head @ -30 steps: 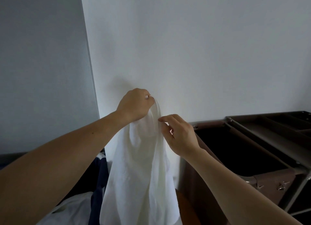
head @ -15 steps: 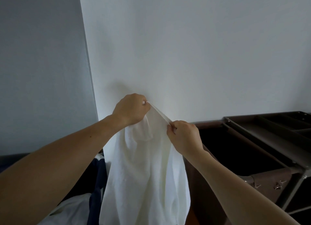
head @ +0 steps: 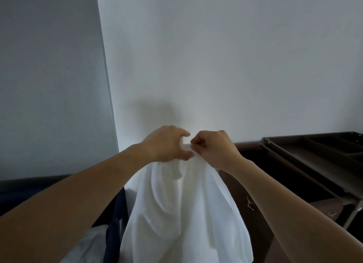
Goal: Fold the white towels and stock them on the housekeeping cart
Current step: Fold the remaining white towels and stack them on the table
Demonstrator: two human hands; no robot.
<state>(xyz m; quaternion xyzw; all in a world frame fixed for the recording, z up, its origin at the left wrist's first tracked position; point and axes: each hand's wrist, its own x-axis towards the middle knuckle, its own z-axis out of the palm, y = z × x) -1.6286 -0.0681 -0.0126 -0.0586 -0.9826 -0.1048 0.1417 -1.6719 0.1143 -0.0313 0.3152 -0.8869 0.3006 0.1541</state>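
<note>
Nearest, at the lower left, lies a crumpled heap of white cloth (head: 86,247), probably more towels to fold, beside a dark blue fabric edge (head: 115,229) whose nature I cannot tell. Just beyond, in the middle, the white soft terry towel (head: 182,213) hangs in the air in loose vertical folds, its lower end running out of sight at the bottom of the view. It is held up at its top edge only.

The left hand (head: 167,145) is curled over that edge with forefinger and thumb parted around the hem. The cloth falls from under its palm, so I judge it to be gripping. The right hand (head: 216,150), almost touching the left, pinches the hem between thumb and bent fingers.

The towel looks light, limp and not slippery. It will not keep any shape by itself and sags wherever it is unsupported. The best holds are likely the two top corners, reached by sliding the pinches apart along the hem until it hangs flat. A grip in the bunched middle would only carry the creases into the fold.

Farther right stands the dark brown metal-framed housekeeping cart (head: 284,150), its compartmented top tray open. Behind everything is a plain pale wall (head: 216,66).
</note>
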